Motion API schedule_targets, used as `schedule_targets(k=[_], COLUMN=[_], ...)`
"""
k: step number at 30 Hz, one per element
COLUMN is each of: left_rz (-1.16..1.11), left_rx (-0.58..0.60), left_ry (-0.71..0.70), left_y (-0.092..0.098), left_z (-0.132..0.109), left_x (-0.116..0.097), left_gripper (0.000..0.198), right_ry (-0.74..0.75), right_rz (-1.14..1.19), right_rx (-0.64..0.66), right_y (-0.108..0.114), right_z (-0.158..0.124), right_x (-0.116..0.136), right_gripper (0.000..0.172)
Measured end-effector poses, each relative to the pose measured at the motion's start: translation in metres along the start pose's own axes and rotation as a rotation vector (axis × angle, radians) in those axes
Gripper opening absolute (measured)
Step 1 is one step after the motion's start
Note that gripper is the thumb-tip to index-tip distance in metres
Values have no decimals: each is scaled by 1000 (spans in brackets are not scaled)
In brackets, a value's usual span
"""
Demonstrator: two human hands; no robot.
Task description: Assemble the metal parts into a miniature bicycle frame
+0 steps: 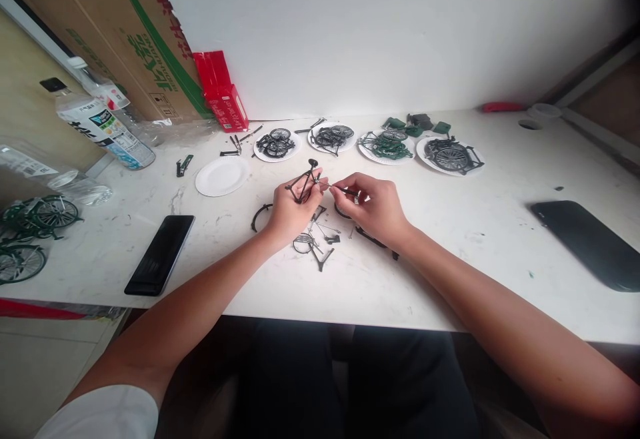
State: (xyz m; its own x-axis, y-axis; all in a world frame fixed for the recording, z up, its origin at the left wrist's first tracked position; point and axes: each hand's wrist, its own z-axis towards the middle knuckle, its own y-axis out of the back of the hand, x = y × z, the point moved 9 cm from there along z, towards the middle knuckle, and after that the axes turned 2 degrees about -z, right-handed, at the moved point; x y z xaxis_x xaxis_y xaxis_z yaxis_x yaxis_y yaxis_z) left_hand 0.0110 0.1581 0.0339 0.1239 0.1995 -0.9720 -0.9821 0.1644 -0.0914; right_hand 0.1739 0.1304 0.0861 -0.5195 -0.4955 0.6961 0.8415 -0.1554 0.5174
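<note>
My left hand [295, 207] pinches a small black model bicycle frame [301, 184] with a saddle at its top, above the middle of the table. Close to its right, my right hand [373, 204] is closed on a thin dark tool [346, 191], whose fine tip meets the frame near my left fingertips. Loose parts lie beneath and between the hands: a small grey basket-like piece [303, 243], a dark forked piece [323, 260] and a black curved piece [260, 217], partly covered by my left hand. More black parts lie partly hidden under my right hand.
Paper plates with model bicycle parts [259, 153] stand along the back, beside a bare plate [223, 177]. A phone [160, 255] lies left, near green model bicycles [40, 217] and bottles [107, 129]. A red box [225, 102] stands behind; a dark case [590, 242] lies right.
</note>
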Motion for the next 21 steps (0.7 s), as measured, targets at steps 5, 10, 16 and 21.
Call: schedule_targets(k=[5,10,16,21], left_rz=[146,193,206,241], left_rx=[20,16,34,38], left_ry=[-151,-202,-195,-213], left_y=[1,1,-2,-3], left_z=[1,0,-3,-4], left_x=[-12,-13,-12,-15], left_gripper=[41,37,35,34], right_ry=[14,25,24,36], right_rz=[-23,-69,-94,-116], right_rx=[18,29,20,13], right_y=[-1,-1,-1,0], right_z=[-1,-2,-2,-2], right_x=[0,1,2,5], right_gripper=[36,40,45,49])
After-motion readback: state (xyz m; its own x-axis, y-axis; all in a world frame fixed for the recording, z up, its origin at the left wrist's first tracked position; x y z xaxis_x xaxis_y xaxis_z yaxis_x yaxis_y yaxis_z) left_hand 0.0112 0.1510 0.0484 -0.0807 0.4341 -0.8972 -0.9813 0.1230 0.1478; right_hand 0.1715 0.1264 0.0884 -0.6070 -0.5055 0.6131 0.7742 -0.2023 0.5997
